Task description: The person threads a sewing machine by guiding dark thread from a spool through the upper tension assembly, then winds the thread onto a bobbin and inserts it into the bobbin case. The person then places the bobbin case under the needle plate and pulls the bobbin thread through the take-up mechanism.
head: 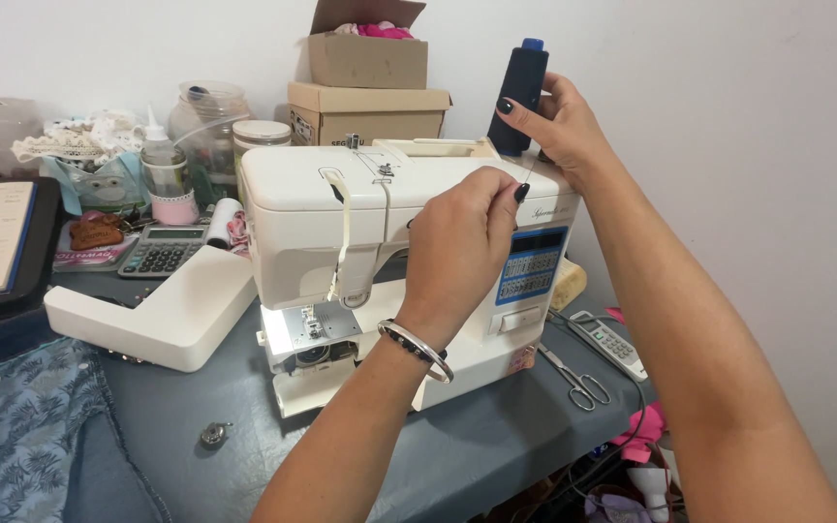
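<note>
A cream sewing machine (312,203) stands on a blue-grey table (496,446), its bobbin area open and lit. On top at its right end stands a tall dark navy thread spool (520,82). My right hand (559,126) grips the base of that spool. My left hand (462,242), with a bangle at the wrist, is in front of the machine's upper right and pinches a thin thread that runs up toward the spool.
The machine's detached cream cover (162,310) lies to the left, a metal bobbin case (213,434) in front. Scissors (573,378) and a remote-like device (612,344) lie at right. Calculator (159,252), jars, cardboard boxes (365,87) stand behind; patterned blue fabric (12,436) at front left.
</note>
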